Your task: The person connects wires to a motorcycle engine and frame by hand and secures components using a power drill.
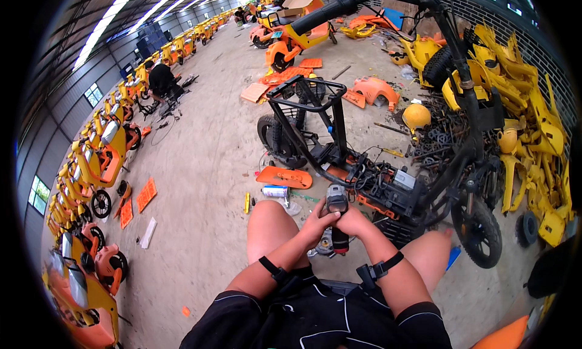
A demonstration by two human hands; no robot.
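Note:
In front of my lap, between my knees, both my hands are on a grey and black cordless drill. My left hand is closed on its left side, the thumb lying across the body. My right hand wraps the handle, whose dark lower end with a red part shows below. The tool's tip is hard to make out. Just beyond and to the right stands a stripped scooter frame, black, with its wiring and orange parts exposed low down. Its handlebar reaches over the scene.
A spray can and an orange panel lie beyond my left knee. Metal parts and yellow body panels are heaped at right. Scooters line the left; a person in black crouches near them.

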